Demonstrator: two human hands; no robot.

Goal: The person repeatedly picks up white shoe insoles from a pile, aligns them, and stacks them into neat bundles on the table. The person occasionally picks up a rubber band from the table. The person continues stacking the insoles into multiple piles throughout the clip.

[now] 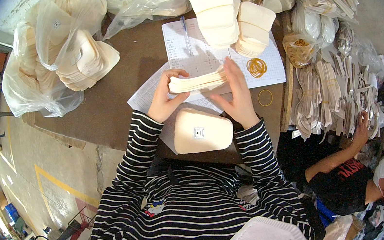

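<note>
Here, both hands closed on one thin stack of cream insole-shaped cut pieces (198, 81), held level just above the ruled ledger sheet (203, 59) on the brown bench (110, 97). Left hand (165, 99) clamped on the stack's left end, thumb over the top, fingers (177, 74) curled round the edge. Right hand (237, 95) flat against the stack's right end, fingers (231, 68) stretched nearly straight, only lightly bent, pressing the side. Nearer than the ledger sheet, between the striped sleeves, a tidy pile of the same pieces (202, 129) with a small label on top. Beyond the sheet, two tall piles of pieces (216, 13), a blue pen (185, 32) lying on the paper. Right of the sheet, a bunch of yellow rubber bands (257, 67) and one loose band (265, 97). Left of the sheet, clear plastic bags of pieces (65, 54).
</note>
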